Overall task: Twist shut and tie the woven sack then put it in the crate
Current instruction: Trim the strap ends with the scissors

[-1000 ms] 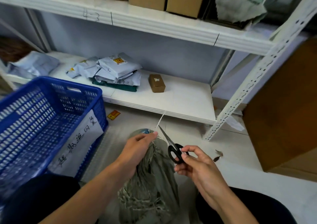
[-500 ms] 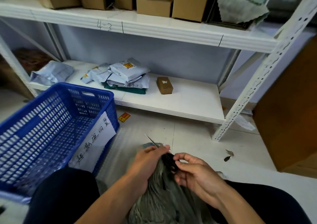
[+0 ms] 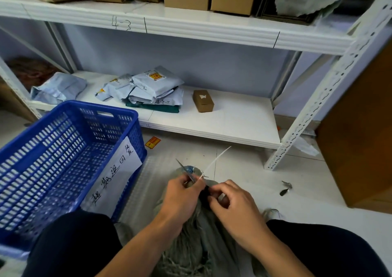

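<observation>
The grey-green woven sack stands on the floor between my knees, its top gathered into a twisted neck. My left hand grips that neck. A thin white tie sticks up and to the right from the neck, just above my left fingers. My right hand holds black-handled scissors against the neck, and their blade points up and to the left past my left fingers. The blue slotted crate stands on the floor to the left, a white handwritten paper leaning on its near wall.
A white metal shelf unit rises just beyond the sack, its upright post at the right. Grey mail bags and a small brown box lie on the low shelf. A brown board stands far right.
My hands have dropped lower and come together at the sack's neck. The scissors blade swung from pointing up beside the tie to pointing up-left. The tie's tail stands up again.
</observation>
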Available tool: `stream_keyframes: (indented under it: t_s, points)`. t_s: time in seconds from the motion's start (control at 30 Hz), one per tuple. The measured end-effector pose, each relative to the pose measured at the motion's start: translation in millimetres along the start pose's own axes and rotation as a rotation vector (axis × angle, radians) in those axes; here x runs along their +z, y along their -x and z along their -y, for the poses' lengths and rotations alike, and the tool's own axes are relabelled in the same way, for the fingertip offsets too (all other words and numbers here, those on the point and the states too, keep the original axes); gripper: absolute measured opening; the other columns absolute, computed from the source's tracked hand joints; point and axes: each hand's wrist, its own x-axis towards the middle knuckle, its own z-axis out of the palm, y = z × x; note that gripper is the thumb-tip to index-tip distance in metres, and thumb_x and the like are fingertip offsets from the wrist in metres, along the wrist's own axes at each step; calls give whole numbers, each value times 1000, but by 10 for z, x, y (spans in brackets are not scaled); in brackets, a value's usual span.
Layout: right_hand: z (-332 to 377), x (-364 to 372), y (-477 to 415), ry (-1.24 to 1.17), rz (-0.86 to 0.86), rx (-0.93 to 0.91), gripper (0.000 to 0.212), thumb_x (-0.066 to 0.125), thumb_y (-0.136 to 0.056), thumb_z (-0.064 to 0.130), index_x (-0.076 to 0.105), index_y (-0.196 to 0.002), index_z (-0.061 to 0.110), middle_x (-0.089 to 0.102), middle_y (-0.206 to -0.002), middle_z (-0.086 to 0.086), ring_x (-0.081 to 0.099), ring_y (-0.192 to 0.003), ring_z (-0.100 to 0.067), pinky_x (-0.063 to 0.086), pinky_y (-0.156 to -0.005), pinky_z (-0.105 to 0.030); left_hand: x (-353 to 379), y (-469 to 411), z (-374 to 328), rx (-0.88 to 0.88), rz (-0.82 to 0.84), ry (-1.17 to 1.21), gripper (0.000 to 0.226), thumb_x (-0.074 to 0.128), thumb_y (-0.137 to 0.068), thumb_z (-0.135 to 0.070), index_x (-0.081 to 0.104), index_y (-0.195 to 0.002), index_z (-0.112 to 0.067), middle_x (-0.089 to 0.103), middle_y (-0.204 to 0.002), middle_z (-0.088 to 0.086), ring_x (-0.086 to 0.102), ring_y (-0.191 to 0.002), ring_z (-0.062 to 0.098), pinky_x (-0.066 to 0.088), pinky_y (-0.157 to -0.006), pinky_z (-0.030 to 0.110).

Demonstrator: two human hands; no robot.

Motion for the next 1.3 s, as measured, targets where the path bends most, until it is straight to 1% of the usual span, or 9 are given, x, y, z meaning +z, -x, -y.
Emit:
stream_keyframes:
  t_s: [0.17, 0.27, 0.37, 0.53, 0.7, 0.83, 0.97, 1.17, 1.3]
  points:
    - [-53, 43, -119, -345, 135, 207, 14, 72, -91, 16, 71, -96, 30, 74, -89, 2, 73, -60, -19, 60, -67, -37, 23, -152, 75, 104, -22, -145, 9, 69, -95, -21, 74, -89, -18, 78, -78, 1, 75, -74, 18, 63, -77, 43]
    - [-103, 64, -225, -267, 144, 213, 6, 76, -87, 25, 74, -93, 25, 75, -83, 4, 72, -65, -14, 58, -71, -38, 43, -253, 131, 151, -24, -246, 8, 70, -94, -23, 73, -87, -21, 77, -76, -3, 73, -72, 11, 62, -72, 34]
    - [-124, 96, -306, -154, 163, 224, 16, 76, -82, 37, 75, -92, 23, 75, -81, 5, 71, -75, -13, 57, -74, -41, 20, -360, 162, 150, -44, -254, 8, 70, -94, -22, 75, -87, -23, 76, -75, -7, 70, -69, 4, 57, -62, 20]
    - [-205, 148, -462, -95, 224, 230, 26, 73, -84, 43, 70, -100, 24, 73, -89, 6, 68, -82, -12, 56, -74, -35, 17, -524, 172, 79, -26, -256, 5, 70, -94, -22, 74, -91, -23, 75, -74, -2, 69, -61, 8, 59, -59, 29]
    - [-211, 81, -556, -114, 277, 248, 62, 56, -66, 71, 66, -111, 30, 73, -99, 12, 68, -92, -6, 57, -85, -37, 35, -666, 80, 24, -31, -210, 5, 72, -92, -25, 75, -87, -23, 76, -70, -5, 70, -62, 4, 59, -64, 26]
    - [-241, -25, -602, -95, 258, 258, 32, 67, -84, 56, 67, -101, 29, 72, -93, 10, 67, -87, -6, 57, -82, -36, 43, -767, -18, -12, -57, -183, 9, 74, -81, -30, 73, -89, -26, 77, -79, -3, 74, -76, 15, 63, -77, 40]
    - [-301, -113, -597, -121, 271, 279, 25, 71, -85, 53, 69, -94, 29, 71, -82, 7, 65, -71, -3, 49, -64, -23, 19, -790, -83, -26, -18, -147, 32, 77, -72, -28, 65, -101, -26, 78, -89, 4, 76, -82, 25, 63, -75, 50]
    - [-409, -248, -572, -215, 326, 307, 43, 74, -67, 69, 74, -89, 33, 73, -80, 5, 68, -74, -11, 53, -72, -36, -32, -745, -155, 10, 19, -203, 44, 89, -73, -21, 64, -108, -26, 75, -95, 7, 74, -83, 25, 62, -74, 47]
    - [-459, -380, -551, -282, 381, 315, 40, 76, -64, 67, 76, -90, 36, 71, -80, 1, 60, -70, -8, 44, -72, -30, -137, -750, -200, 9, 97, -240, 53, 93, -70, -25, 64, -114, -22, 75, -100, 4, 75, -85, 18, 65, -76, 36]
